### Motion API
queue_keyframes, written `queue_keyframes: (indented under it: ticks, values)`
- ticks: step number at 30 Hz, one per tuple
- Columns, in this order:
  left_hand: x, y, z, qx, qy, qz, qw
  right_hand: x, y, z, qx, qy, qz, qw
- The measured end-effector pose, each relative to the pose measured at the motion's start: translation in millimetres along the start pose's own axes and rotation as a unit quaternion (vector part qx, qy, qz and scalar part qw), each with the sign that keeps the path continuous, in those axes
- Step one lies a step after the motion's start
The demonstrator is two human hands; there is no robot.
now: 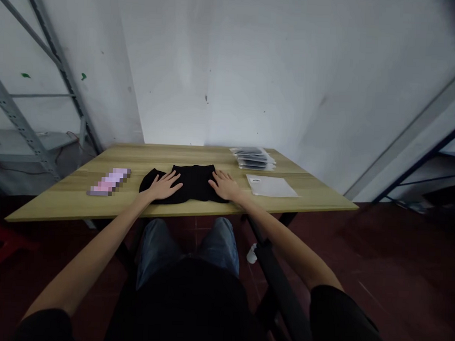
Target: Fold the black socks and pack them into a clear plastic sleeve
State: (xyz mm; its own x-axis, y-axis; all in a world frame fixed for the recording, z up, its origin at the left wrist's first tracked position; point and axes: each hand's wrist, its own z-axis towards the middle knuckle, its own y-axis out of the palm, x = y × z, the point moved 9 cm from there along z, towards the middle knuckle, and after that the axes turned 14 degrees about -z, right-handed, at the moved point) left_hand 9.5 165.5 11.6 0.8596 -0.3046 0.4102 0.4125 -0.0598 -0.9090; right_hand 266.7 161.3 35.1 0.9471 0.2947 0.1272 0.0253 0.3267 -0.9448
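Observation:
A black cloth item (197, 183) lies spread on the wooden table (305, 186), close to its front edge. My left hand (165, 186) rests flat on the left part of the cloth, its fingers spread. On the cloth's right end lies my right hand (224, 185), also flat with fingers apart. Neither hand grips anything. A flat whitish bag (274, 186) with a small dark label is on the table, right of my right hand.
Behind the bag, a stack of clear packets (254, 158) sits near the table's back edge. A pixelated pink-purple item (110, 181) lies at the left. Metal shelving (17, 112) stands far left, and a white wall rises behind the table.

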Motion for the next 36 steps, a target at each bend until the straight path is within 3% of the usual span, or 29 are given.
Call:
queue_keyframes:
  ticks: [4,7,9,14,22,26,29,31,36]
  values:
    - [2.0,-1.1,-0.5,0.015,0.008,-0.002,1.000,68.3,-31.7,47.7,0.092,0.088,-0.066,0.990]
    - [2.0,-2.0,-2.0,0.027,0.012,-0.006,1.000,114.2,-26.5,72.3,0.053,0.117,-0.103,0.986]
    - [1.7,-3.0,-2.9,0.038,0.015,-0.011,0.999,131.3,-17.6,74.4,0.031,0.124,-0.113,0.985]
    - [0.6,-5.1,-3.7,0.066,0.025,-0.021,0.997,136.7,-12.5,60.1,0.047,0.146,-0.132,0.979]
    - [3.2,-4.9,-6.1,0.065,0.022,-0.028,0.997,124.8,-28.6,64.2,0.055,0.120,-0.149,0.980]
    - [9.0,-13.0,-11.7,0.101,0.041,-0.032,0.993,102.5,-55.1,69.7,0.115,0.143,-0.112,0.977]
    - [17.4,-25.5,-19.4,0.158,0.081,-0.037,0.983,64.1,-79.7,63.8,0.184,0.146,-0.081,0.969]
    - [22.6,-33.5,-24.4,0.194,0.112,-0.046,0.974,22.5,-86.0,56.5,0.196,0.096,-0.077,0.973]
    - [35.9,-43.1,-32.6,0.239,0.209,-0.060,0.946,-95.8,-68.9,27.3,0.156,-0.131,-0.078,0.976]
